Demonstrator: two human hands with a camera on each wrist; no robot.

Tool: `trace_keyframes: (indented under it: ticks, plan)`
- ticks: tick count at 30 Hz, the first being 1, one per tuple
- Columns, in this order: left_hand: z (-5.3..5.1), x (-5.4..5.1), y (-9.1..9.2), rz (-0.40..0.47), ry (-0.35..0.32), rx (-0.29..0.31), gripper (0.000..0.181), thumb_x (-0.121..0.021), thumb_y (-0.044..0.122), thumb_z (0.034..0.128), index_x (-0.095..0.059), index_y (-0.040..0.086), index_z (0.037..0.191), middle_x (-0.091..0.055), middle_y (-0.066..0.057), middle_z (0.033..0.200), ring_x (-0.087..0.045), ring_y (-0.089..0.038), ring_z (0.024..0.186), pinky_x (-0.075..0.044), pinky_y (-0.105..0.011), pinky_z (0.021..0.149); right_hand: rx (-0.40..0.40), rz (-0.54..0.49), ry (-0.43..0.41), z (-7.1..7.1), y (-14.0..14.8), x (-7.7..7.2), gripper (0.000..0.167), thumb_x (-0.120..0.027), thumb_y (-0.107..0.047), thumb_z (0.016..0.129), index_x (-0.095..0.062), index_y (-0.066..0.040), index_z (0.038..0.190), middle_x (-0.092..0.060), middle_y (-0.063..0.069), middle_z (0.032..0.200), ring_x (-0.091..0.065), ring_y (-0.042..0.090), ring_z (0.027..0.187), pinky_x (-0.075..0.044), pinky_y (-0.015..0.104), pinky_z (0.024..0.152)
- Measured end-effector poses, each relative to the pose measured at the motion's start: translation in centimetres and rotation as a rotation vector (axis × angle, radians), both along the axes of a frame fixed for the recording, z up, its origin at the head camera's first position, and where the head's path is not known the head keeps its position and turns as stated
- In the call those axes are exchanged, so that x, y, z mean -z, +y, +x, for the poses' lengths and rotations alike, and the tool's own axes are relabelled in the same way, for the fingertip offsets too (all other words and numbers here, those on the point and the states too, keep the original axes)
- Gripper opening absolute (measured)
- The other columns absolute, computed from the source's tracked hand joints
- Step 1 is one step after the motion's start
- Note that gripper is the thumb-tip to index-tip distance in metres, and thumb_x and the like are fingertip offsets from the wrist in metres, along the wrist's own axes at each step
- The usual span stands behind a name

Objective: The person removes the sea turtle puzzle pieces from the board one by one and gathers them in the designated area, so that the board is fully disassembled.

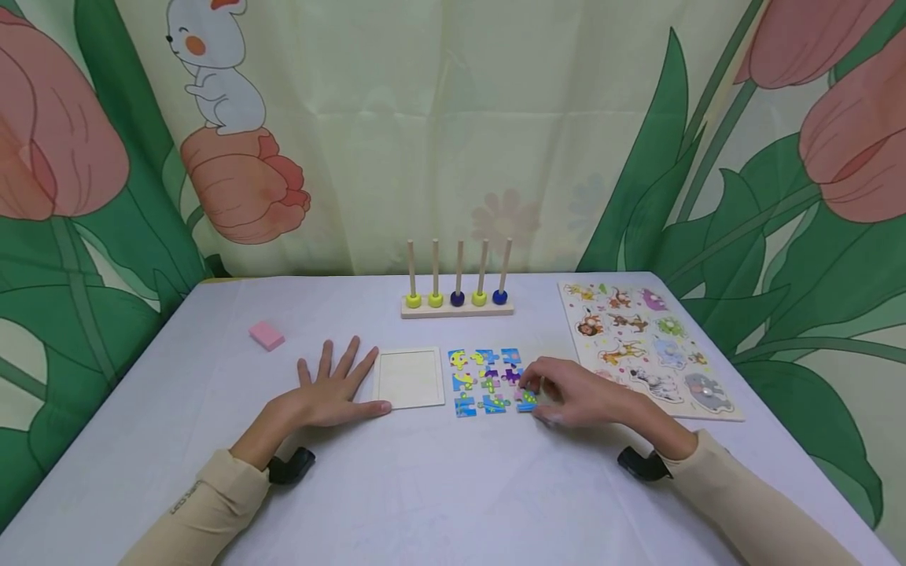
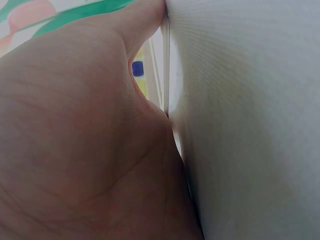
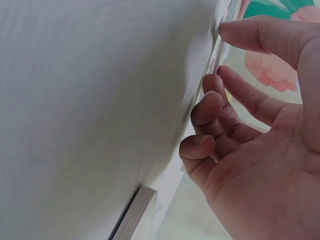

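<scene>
My left hand (image 1: 333, 397) lies palm down with its fingers spread, beside a pale square puzzle tray (image 1: 410, 379). Its thumb touches the tray's lower left corner. Right of the tray, several colourful jigsaw pieces (image 1: 486, 383) are laid out in spaced rows. With bent thumb and index finger, my right hand (image 1: 576, 391) pinches the jigsaw piece (image 1: 526, 399) at the lower right of these rows, down at the table. In the right wrist view the other fingers (image 3: 197, 147) of that hand curl inward; the piece itself cannot be made out there.
Behind the tray stands a wooden peg rack (image 1: 458, 310) with yellow and dark blue beads. An animal peg puzzle board (image 1: 654, 354) lies at the right, close to my right forearm. A pink block (image 1: 267, 336) is at the left on the white cloth.
</scene>
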State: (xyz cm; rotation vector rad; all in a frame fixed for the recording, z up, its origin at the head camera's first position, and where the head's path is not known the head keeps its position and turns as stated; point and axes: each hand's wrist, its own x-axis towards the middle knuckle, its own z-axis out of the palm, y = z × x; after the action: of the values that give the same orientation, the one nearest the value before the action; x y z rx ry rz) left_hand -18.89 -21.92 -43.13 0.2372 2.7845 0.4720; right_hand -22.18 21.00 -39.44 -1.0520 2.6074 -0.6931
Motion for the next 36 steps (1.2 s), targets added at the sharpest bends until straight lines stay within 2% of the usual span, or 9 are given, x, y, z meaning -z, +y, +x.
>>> trace_keyframes:
  ticks: [11,36]
  plan:
    - [-0.05,0.04,0.03,-0.001,0.001,-0.003,0.118,-0.052,0.091,0.0853,-0.011,0.023,0.172,0.014,-0.014,0.180,0.025,-0.053,0.160,0.018,-0.086,0.114,-0.037,-0.014,0.008,-0.12,-0.30,-0.09,0.032,-0.080,-0.015,0.091,-0.067,-0.012,0.120,-0.064,-0.001,0.100,-0.052,0.008,0.082,-0.045,0.023,0.071]
    - [-0.04,0.01,-0.01,0.003,-0.002,-0.004,0.118,-0.051,0.092,0.0849,-0.010,0.024,0.172,0.014,-0.014,0.180,0.026,-0.052,0.160,0.019,-0.085,0.114,-0.014,0.020,0.001,0.13,-0.29,-0.17,0.037,-0.080,-0.017,0.092,-0.067,-0.014,0.126,-0.062,-0.002,0.102,-0.052,0.010,0.085,-0.045,0.023,0.073]
